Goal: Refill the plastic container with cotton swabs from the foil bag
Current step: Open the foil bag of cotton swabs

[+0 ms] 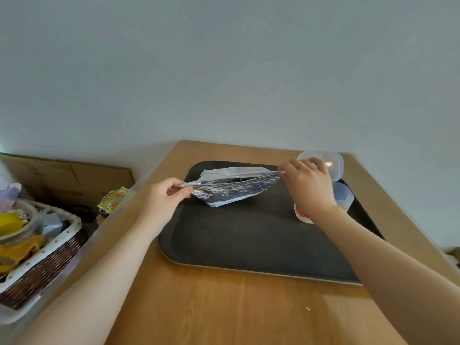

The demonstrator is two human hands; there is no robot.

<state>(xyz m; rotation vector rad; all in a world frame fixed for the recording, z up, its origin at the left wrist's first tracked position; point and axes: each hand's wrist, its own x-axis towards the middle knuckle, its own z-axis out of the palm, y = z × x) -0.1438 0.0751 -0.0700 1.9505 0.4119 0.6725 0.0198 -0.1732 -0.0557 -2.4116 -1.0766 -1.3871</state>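
**Bag pulled tight, no swabs moved yet**

The job looks like it has just begun. The foil bag (234,188) lies on the dark tray (249,245), up at about 12 o'clock. Its top shows a dark slit, so it seems a little open. No swabs are out that I can see. The plastic container (344,195) sits at 2 o'clock on the tray, partly hidden. Its lid (331,161) rests behind it. Filling is all still to do.

The left hand (161,197) pinches the bag's left end with thumb and fingers. The right hand (308,185) pinches the right end. Both arms reach forward, stretching the bag between them.
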